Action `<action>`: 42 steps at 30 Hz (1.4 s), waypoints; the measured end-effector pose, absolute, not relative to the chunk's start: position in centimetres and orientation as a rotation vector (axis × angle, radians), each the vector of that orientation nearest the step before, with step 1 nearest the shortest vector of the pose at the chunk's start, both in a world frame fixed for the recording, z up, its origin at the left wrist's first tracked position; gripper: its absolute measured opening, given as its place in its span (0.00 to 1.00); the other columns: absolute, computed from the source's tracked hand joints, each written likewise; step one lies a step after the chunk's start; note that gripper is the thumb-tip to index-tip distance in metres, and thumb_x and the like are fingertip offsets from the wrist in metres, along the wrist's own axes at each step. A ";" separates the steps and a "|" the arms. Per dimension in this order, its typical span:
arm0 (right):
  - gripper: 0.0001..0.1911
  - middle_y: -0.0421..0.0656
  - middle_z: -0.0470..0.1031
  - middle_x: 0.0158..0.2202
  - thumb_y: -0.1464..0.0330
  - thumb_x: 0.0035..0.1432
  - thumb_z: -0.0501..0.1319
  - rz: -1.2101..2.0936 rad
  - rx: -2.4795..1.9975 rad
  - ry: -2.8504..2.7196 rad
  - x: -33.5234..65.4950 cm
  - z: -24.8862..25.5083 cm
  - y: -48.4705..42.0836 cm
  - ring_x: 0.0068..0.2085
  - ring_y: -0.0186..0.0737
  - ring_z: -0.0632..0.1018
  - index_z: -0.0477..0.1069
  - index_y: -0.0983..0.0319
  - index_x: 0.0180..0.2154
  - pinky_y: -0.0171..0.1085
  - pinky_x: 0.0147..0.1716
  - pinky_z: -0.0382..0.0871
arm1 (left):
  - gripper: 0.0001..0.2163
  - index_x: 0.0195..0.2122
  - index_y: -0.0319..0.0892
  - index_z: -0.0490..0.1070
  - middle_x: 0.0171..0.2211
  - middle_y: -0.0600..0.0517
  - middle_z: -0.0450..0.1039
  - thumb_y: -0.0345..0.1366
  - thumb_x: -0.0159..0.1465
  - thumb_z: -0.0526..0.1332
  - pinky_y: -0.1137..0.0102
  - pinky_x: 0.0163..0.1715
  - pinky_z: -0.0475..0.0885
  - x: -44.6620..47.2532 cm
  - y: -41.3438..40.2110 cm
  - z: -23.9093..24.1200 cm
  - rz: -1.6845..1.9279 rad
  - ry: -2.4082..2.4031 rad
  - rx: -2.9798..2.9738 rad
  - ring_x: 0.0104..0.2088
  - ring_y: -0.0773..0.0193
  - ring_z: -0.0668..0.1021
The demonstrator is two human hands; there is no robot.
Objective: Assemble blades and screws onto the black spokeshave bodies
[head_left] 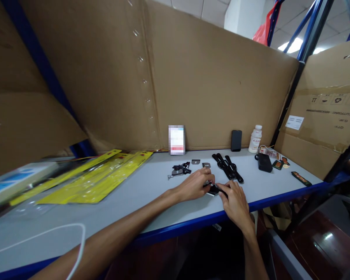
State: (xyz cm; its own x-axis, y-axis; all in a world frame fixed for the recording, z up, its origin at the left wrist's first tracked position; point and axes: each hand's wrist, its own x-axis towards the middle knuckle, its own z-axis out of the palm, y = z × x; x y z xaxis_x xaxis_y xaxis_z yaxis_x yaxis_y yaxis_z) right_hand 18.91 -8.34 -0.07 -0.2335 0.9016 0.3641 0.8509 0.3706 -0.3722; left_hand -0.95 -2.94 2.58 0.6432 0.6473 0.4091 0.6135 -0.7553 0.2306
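Note:
My left hand (196, 182) and my right hand (235, 196) meet near the front edge of the grey table (134, 202). Both pinch a small black part (213, 189) that lies on the table between them; its shape is mostly hidden by my fingers. Just behind my hands lie several long black strap-like pieces (227, 167). A little pile of small black and metal parts (179, 170) and two small grey plates (196, 161) sit behind my left hand.
Yellow packaging strips (99, 177) spread over the left of the table. A white cable (76, 233) loops at the front left. Against the cardboard back wall (192, 77) stand a card (176, 140), a black phone (236, 140) and a white bottle (255, 139). A black box (264, 162) lies at the right.

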 end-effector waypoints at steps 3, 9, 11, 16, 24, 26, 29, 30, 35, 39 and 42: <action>0.20 0.45 0.73 0.46 0.71 0.66 0.56 0.130 -1.505 -2.117 18.9 0.0 -8.4 0.49 0.45 0.71 0.74 0.52 0.57 0.42 0.51 0.63 | 0.16 0.37 0.43 0.75 0.39 0.49 0.73 0.19 0.56 0.54 0.65 0.45 0.70 -1.0 -2.5 2.3 0.752 0.933 2.746 0.43 0.58 0.75; 0.20 0.45 0.73 0.46 0.70 0.66 0.56 0.113 -1.510 -2.117 18.9 -0.2 -8.3 0.49 0.45 0.71 0.73 0.51 0.57 0.42 0.51 0.63 | 0.12 0.40 0.42 0.73 0.32 0.51 0.73 0.22 0.60 0.55 0.66 0.38 0.69 -1.3 -2.1 2.4 0.838 1.102 2.663 0.37 0.60 0.75; 0.20 0.45 0.73 0.46 0.70 0.67 0.56 0.120 -1.506 -2.115 18.9 -0.3 -8.2 0.49 0.44 0.71 0.73 0.51 0.57 0.42 0.52 0.63 | 0.04 0.36 0.42 0.72 0.31 0.50 0.72 0.30 0.65 0.57 0.66 0.36 0.69 -1.2 -2.4 2.6 0.819 1.193 2.696 0.35 0.59 0.75; 0.19 0.45 0.73 0.46 0.71 0.66 0.56 0.139 -1.496 -2.107 18.9 -0.3 -8.3 0.49 0.45 0.71 0.74 0.52 0.56 0.42 0.52 0.63 | 0.12 0.32 0.42 0.70 0.31 0.49 0.71 0.45 0.67 0.62 0.67 0.31 0.67 -0.5 -3.3 2.8 0.716 1.376 2.763 0.32 0.58 0.74; 0.19 0.45 0.73 0.46 0.70 0.67 0.56 0.145 -1.500 -2.108 19.0 -0.2 -8.2 0.49 0.45 0.71 0.74 0.52 0.56 0.43 0.52 0.63 | 0.15 0.25 0.43 0.69 0.29 0.48 0.72 0.37 0.69 0.54 0.66 0.33 0.67 -1.1 -2.3 2.3 0.650 1.395 2.786 0.36 0.56 0.76; 0.19 0.46 0.73 0.47 0.70 0.67 0.56 0.161 -1.497 -2.107 19.0 -0.2 -8.3 0.49 0.45 0.71 0.74 0.52 0.57 0.43 0.52 0.63 | 0.15 0.24 0.43 0.69 0.27 0.48 0.72 0.36 0.69 0.54 0.67 0.32 0.66 -1.2 -2.3 2.2 0.670 1.357 2.804 0.35 0.57 0.75; 0.19 0.46 0.73 0.47 0.70 0.67 0.56 0.164 -1.500 -2.104 19.0 -0.1 -8.3 0.50 0.45 0.71 0.74 0.53 0.56 0.43 0.53 0.63 | 0.15 0.24 0.43 0.70 0.27 0.48 0.72 0.35 0.69 0.53 0.67 0.31 0.65 -1.2 -2.4 2.2 0.681 1.336 2.817 0.33 0.58 0.75; 0.19 0.46 0.73 0.47 0.71 0.67 0.56 0.158 -1.502 -2.106 18.9 0.0 -8.3 0.50 0.45 0.71 0.74 0.53 0.56 0.43 0.53 0.63 | 0.15 0.25 0.43 0.70 0.27 0.48 0.72 0.35 0.69 0.53 0.67 0.31 0.65 -1.1 -2.4 2.2 0.665 1.339 2.824 0.34 0.58 0.75; 0.19 0.46 0.73 0.46 0.71 0.66 0.57 0.140 -1.506 -2.115 18.9 -0.1 -8.3 0.50 0.45 0.71 0.74 0.53 0.56 0.42 0.51 0.64 | 0.16 0.28 0.42 0.71 0.31 0.47 0.74 0.39 0.71 0.53 0.67 0.32 0.65 -0.9 -2.9 2.7 0.620 1.388 2.800 0.36 0.57 0.76; 0.19 0.45 0.73 0.46 0.70 0.67 0.57 0.131 -1.490 -2.118 19.0 -0.4 -8.2 0.49 0.45 0.72 0.74 0.52 0.56 0.42 0.51 0.64 | 0.15 0.31 0.41 0.71 0.32 0.47 0.73 0.46 0.68 0.59 0.67 0.33 0.67 -0.3 -3.7 3.3 0.596 1.449 2.829 0.36 0.56 0.75; 0.19 0.45 0.73 0.46 0.70 0.67 0.57 0.132 -1.491 -2.112 19.0 -0.5 -8.1 0.50 0.45 0.71 0.74 0.53 0.56 0.42 0.52 0.63 | 0.11 0.32 0.41 0.70 0.33 0.47 0.73 0.42 0.66 0.62 0.66 0.34 0.69 0.0 -4.1 3.4 0.571 1.457 2.854 0.37 0.56 0.76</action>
